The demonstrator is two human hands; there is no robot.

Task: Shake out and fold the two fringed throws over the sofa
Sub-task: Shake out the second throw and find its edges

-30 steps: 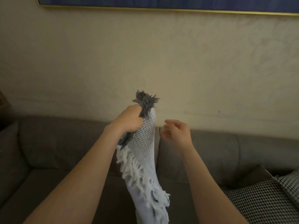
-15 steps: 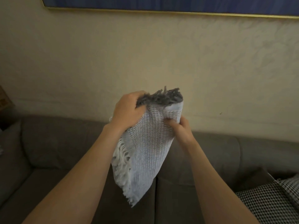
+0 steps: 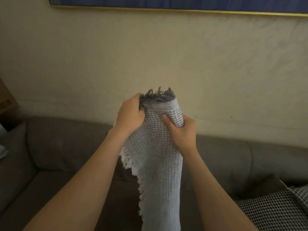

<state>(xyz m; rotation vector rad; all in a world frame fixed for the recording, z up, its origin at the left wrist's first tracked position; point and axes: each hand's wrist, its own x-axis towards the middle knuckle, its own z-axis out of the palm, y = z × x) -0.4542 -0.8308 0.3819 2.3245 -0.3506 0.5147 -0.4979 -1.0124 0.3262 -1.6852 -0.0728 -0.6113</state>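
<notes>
A pale blue-grey woven throw (image 3: 158, 160) with dark grey fringe at its top and white fringe down its left edge hangs in front of me, above the grey sofa (image 3: 58, 147). My left hand (image 3: 130, 115) grips the top left of the throw just under the dark fringe. My right hand (image 3: 180, 133) grips its top right corner, thumb pressed on the front of the weave. The cloth drops straight down between my forearms and out of the frame's bottom. A second throw is not clearly in view.
A black-and-white houndstooth cushion or fabric (image 3: 273, 210) lies on the sofa seat at the lower right. A beige wall rises behind the sofa, with a gold-framed blue picture (image 3: 166, 2) at the top. A brown object (image 3: 6, 100) stands at the far left.
My right hand, empty a second ago, has taken hold of the throw's top right corner. Both hands now hold the top edge, and the cloth hangs longer and straighter than before.
</notes>
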